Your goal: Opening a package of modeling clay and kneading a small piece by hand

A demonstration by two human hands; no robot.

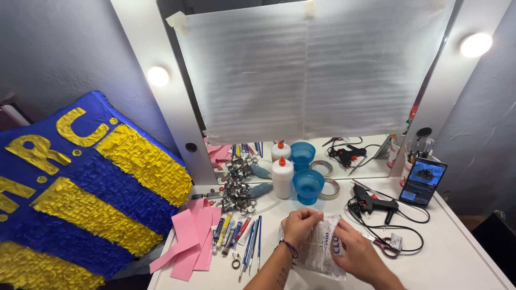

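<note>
Left grip: my left hand (299, 225) pinches the top edge of the clear crinkled plastic packet (322, 244), fingers closed on it.
Right grip: my right hand (359, 255) clamps the packet's right side.
Packet: low centre on the white tabletop (462, 258), between both hands.
At 12 o'clock: blue plastic cup (308, 186), white glue bottle with orange tip (282, 177).
At 3 o'clock: scissors (384, 244), black glue gun (371, 203).
Risk: I judge a sudden tear could scatter contents among the pens (242, 233).

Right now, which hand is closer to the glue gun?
Right. The right hand sits just below-left of the black glue gun; the left hand is farther left, across the plastic bag.
</note>
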